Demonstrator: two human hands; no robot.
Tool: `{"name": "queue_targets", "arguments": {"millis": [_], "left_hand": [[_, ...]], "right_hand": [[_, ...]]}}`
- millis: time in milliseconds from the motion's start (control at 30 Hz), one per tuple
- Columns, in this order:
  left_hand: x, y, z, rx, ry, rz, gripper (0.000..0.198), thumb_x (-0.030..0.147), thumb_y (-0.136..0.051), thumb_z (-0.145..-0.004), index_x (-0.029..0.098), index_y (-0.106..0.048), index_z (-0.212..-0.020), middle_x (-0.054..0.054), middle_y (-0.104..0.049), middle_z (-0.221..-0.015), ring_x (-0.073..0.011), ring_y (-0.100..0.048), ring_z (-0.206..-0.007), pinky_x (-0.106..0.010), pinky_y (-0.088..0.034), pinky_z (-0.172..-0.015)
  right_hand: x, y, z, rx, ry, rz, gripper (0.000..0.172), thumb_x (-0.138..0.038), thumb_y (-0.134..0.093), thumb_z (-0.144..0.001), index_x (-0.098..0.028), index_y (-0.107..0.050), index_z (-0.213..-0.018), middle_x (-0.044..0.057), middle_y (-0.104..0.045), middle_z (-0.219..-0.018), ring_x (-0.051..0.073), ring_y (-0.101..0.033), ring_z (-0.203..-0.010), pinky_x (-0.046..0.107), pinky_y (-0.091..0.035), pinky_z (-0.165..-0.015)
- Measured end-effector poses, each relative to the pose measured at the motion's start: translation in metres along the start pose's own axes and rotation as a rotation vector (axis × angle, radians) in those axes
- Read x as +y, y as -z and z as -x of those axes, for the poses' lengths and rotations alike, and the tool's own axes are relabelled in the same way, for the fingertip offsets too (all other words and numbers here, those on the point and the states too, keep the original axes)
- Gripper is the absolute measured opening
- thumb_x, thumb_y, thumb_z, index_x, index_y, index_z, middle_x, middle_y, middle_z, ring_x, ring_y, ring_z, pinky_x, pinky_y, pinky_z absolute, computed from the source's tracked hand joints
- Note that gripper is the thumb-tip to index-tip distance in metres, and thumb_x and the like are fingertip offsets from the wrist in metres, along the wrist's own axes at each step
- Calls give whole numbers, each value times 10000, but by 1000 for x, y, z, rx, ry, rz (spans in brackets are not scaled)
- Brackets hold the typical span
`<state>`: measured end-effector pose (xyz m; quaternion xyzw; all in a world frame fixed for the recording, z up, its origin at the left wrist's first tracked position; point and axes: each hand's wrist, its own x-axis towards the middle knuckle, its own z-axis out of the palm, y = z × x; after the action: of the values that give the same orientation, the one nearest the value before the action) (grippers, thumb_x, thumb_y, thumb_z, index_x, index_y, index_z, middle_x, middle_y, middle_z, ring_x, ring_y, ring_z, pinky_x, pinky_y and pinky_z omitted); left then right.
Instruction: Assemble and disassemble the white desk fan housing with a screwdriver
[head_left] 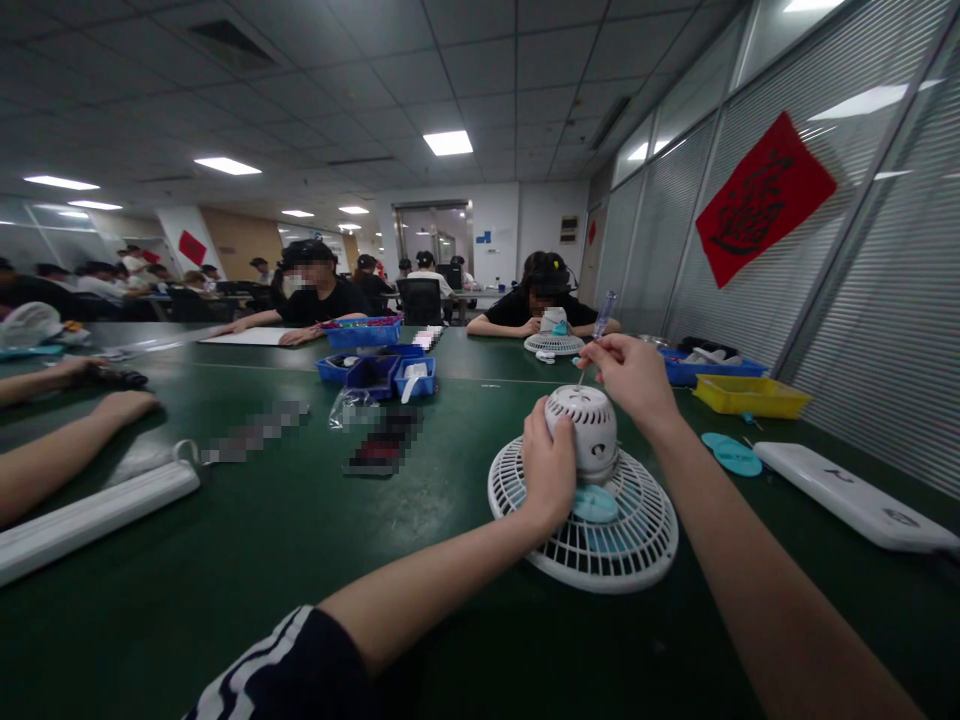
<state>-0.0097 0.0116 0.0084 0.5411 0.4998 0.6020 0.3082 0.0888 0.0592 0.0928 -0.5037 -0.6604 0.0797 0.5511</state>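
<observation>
In front of me a white electric fan lies face down on its round grille (630,560), with the motor housing (592,450) pointing up. My left hand (549,460) is wrapped round the left side of that housing, thumb towards me. My right hand (630,380), closed in a pinch, holds a screwdriver (604,313) with a clear purplish handle. Its thin shaft slants down to the top of the housing; the very tip is too small to make out. A light-blue round piece (595,503) sits against the housing's base, above the grille.
To the right are a yellow tray (750,396), a blue tray (709,368), light-blue discs (733,454) and a white fan part (855,490). Blue bins (373,375) stand left of centre, beyond a dark pixelated item (384,442). Co-workers sit across the table and at left.
</observation>
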Motion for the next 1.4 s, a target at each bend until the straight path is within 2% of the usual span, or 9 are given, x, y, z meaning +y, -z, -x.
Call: {"name": "queue_targets", "arguments": {"millis": [367, 533, 933, 1133, 1400], "left_hand": [[-1, 0, 0, 0, 14, 6, 497, 341, -349, -864, 154, -438, -1316, -121, -487, -1372, -211, -411, -1303, -320, -265, -1117], [0, 0, 1, 1, 18, 4, 525, 350, -353, -860, 122, -431, -1326, -142, -488, -1367, -221, -404, -1311, -319, -261, -1119], [-1, -1, -1, -1, 29, 10, 484, 343, -348, -857, 172, -436, -1301, -118, -489, -1369, -207, -402, -1311, -331, -262, -1122], [3, 1, 1, -15, 29, 11, 530, 351, -337, -858, 116, -418, -1325, -153, -478, -1367, -225, -405, -1302, -337, -259, -1123], [-1, -1, 0, 1, 11, 17, 516, 343, -341, -858, 120, -433, -1315, -143, -491, -1351, -219, -417, -1288, -326, -275, -1112]], "right_hand": [[4, 0, 0, 15, 57, 108, 233, -300, -504, -820, -164, -660, -712, 86, -717, -738, 207, -643, -670, 316, -468, -648], [1, 3, 1, 33, 63, 195, 209, -297, -539, -813, -161, -647, -697, 91, -699, -711, 217, -639, -667, 321, -450, -642], [4, 1, 1, 21, 31, 62, 165, -323, -580, -809, -176, -612, -743, 64, -684, -673, 208, -649, -677, 340, -489, -653], [0, 1, 1, 9, -3, 17, 181, -306, -609, -793, -183, -575, -666, 62, -684, -660, 198, -643, -651, 318, -470, -637], [1, 0, 1, -33, 30, 16, 246, -261, -501, -840, -159, -654, -676, 68, -711, -716, 149, -572, -530, 288, -430, -586]]}}
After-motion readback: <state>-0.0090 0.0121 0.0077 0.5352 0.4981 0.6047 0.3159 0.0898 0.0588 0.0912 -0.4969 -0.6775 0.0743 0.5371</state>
